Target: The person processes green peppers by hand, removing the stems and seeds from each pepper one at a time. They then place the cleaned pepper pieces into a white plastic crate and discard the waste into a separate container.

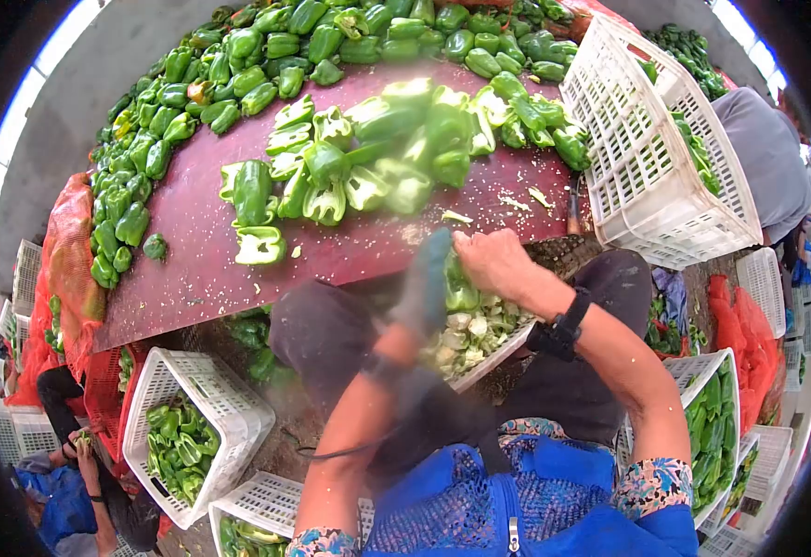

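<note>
A dark red table point(201, 269) is seen. Whole green peppers point(136, 176) are heaped along its left and far edges. Cut pepper halves point(359, 167) are spread over the middle, and small scraps point(517, 200) are scattered towards the front. A white crate point(647, 167) is laid tilted at the right end.

The flat dark red table point(192, 269) is flecked with pale green. Glossy whole green bell peppers point(136, 167) line its far and left edges. The cut pepper halves point(331, 176) at its middle are brighter green and paler inside. To the table's right is a white lattice plastic crate point(647, 158), and to its left an orange-red mesh sack point(66, 260). Below the table are cream-green pepper cores point(475, 334), a black wristband point(563, 330), a blue mesh apron point(517, 501) and a flower-print sleeve point(651, 483) in pink, white and teal.
</note>
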`<state>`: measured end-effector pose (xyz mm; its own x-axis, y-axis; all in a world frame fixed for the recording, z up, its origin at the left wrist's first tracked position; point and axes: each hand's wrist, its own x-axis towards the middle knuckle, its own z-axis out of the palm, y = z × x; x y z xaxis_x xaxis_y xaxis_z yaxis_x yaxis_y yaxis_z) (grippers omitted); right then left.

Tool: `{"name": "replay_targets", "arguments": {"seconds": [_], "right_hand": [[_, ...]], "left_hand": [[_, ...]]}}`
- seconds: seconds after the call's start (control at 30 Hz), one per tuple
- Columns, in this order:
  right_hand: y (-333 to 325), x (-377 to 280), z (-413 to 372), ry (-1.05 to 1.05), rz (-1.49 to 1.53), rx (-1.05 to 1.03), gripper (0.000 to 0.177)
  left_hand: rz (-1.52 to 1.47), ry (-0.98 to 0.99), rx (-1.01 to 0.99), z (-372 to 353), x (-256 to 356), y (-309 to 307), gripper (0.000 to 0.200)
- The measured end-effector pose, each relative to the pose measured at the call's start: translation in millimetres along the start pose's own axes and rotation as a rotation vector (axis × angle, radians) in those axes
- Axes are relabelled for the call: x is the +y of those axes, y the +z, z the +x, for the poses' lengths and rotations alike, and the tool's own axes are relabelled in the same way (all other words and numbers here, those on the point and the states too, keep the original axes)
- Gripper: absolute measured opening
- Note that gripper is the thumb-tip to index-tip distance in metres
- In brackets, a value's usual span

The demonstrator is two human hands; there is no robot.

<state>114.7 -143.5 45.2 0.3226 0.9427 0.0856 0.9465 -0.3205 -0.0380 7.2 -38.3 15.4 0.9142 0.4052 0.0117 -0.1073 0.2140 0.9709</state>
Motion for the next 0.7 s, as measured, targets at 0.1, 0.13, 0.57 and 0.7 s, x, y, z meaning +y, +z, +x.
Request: {"name": "replay_targets", "arguments": {"seconds": [0.1,0.13,0.57,0.7], "right_hand": [[0.1,21.9,-3.2,-0.008,0.32,0.028,0.017],[1.5,27.5,-6.3,0.076,0.529,0.055,0.016],[-10.9,-10.4,-45.5,0.489,0.792,0.017,0.027],[18.8,-1.4,-54.4,0.389,0.834,0.322,0.025]], "left_hand": [[-0.509,-0.356,-0.068,-3.1,15.6,-5.3,0.033],[-0.627,-0.416,-0.074,-2.0,13.8,-7.3,0.035],[0.356,0.441,-0.097,-2.6,-2.1,-4.5,0.049],[0.177,0.279,-0.105,6.4,-12.3,13.4,0.047]]}}
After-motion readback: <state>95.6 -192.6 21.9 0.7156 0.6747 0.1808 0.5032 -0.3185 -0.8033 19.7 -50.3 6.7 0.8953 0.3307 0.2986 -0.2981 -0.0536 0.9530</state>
